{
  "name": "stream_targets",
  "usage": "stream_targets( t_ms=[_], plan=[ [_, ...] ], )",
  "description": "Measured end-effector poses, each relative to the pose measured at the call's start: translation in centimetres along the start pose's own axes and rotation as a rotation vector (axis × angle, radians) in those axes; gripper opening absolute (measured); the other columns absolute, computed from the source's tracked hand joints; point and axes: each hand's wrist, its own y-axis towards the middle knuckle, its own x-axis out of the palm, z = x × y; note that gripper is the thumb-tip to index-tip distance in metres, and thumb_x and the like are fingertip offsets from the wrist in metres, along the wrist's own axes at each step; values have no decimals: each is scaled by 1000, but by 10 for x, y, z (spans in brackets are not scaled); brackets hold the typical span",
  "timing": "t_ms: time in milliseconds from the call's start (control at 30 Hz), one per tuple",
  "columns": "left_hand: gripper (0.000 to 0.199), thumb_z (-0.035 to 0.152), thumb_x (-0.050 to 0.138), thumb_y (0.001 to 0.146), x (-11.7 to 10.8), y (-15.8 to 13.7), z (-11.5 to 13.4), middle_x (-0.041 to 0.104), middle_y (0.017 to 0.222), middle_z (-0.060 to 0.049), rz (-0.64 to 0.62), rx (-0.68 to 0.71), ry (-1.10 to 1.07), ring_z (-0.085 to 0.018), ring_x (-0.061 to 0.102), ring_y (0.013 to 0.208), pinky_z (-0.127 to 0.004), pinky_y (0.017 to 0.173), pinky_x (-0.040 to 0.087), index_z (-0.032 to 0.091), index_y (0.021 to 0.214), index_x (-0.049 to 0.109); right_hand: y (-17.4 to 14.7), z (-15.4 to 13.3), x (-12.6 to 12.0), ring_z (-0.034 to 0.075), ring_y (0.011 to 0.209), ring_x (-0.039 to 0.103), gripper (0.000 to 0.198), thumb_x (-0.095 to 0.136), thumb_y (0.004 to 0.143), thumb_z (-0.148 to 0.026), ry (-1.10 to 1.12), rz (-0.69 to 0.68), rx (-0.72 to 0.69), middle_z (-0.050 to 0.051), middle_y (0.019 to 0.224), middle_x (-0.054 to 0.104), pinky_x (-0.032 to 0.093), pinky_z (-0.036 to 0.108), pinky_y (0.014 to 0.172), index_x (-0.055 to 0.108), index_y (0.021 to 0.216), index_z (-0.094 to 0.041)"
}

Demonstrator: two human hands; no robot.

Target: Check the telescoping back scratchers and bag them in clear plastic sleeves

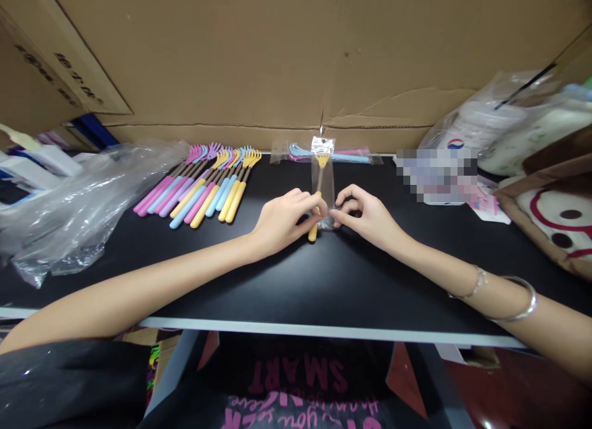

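My left hand (296, 214) is closed around the handle of a yellow back scratcher (312, 233). Its claw end lies inside a narrow clear plastic bag (327, 188), and the handle's butt sticks out below. My right hand (363, 214) pinches the bag's lower edge, with thumb and fingertips together. Behind the bag's top lie packed back scratchers (352, 157), blue and pink, in clear wrapping. To the left, several loose back scratchers (203, 192) with pink, blue, purple and yellow handles rest side by side, claws toward the wall.
Crumpled clear plastic (87, 201) covers the table's left side. At the right stand a bagged white container (483, 124) and a brown bag with a cartoon face (555, 213). A cardboard wall (277, 59) closes off the back of the black table (287, 287).
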Motion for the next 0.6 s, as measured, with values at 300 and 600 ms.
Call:
stream_targets(
  t_ms=[300, 600],
  plan=[
    [22, 40, 55, 96, -5, -1, -10, 74, 95, 3, 68, 233, 317, -16, 56, 91, -27, 67, 38, 29, 96, 74, -2, -1, 1, 16, 70, 61, 13, 59, 84, -32, -260, 9, -88, -1, 68, 67, 43, 30, 68, 65, 88, -22],
    [29, 35, 48, 99, -15, -4, -23, 72, 111, 1, -59, 391, 333, -13, 60, 92, -24, 73, 45, 30, 118, 69, -10, 0, -12, 24, 94, 55, 26, 52, 93, -34, -677, -51, -359, 8, 100, 69, 49, 38, 80, 74, 104, -24]
  ],
)
